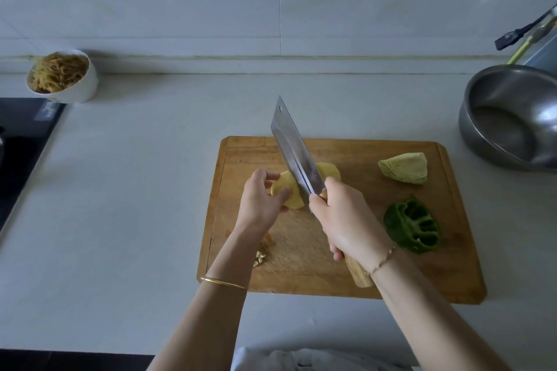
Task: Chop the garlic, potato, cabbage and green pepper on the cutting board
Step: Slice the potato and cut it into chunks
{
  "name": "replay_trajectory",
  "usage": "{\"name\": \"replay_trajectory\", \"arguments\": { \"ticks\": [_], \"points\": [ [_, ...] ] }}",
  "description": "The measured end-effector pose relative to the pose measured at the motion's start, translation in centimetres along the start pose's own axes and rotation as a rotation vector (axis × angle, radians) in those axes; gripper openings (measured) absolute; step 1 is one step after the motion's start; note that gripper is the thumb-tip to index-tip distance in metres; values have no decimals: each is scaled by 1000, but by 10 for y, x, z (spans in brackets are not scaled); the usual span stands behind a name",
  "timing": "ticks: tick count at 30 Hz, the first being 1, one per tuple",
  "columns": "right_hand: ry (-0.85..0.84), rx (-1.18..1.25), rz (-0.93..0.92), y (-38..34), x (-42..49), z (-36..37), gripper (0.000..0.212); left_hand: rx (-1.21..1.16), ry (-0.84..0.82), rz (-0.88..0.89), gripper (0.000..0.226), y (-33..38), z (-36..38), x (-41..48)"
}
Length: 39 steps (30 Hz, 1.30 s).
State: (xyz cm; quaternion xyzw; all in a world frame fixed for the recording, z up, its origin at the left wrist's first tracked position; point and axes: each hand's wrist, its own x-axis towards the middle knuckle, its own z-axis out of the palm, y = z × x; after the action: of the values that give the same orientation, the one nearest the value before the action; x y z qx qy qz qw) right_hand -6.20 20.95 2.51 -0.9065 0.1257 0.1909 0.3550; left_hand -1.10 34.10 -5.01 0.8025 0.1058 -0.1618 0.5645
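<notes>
the left hand curls its fingers and thumb round the peeled potato, left of the middle of the cutting board. the right hand is clamped on the wooden handle of the knife. its broad blade is in the potato and points toward the board's far edge, and part of the potato shows on the blade's right side. chopped garlic lies at the board's near left, partly hidden by the left forearm. the cabbage wedge sits at the board's far right, and the green pepper half lies cut side up nearer on that side. off the board's far right corner stands a steel bowl. a white bowl of shreds stands well off to the board's far left.
</notes>
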Motion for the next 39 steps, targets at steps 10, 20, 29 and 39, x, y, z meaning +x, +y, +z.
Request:
{"name": "replay_trajectory", "arguments": {
  "ticks": [10,20,29,39],
  "points": [
    [66,-118,-39,7,14,29,15,-30,2,-7,27,-1,-1,-1],
    [99,100,-44,32,27,44,27,-138,-37,-105,29,-6,-11,0],
    [54,439,36,45,9,21,27,-206,-39,-95,33,-10,-10,-6],
    [169,124,-153,22,-10,9,34,-162,1,-61,32,-9,-4,-3]
  ]
}}
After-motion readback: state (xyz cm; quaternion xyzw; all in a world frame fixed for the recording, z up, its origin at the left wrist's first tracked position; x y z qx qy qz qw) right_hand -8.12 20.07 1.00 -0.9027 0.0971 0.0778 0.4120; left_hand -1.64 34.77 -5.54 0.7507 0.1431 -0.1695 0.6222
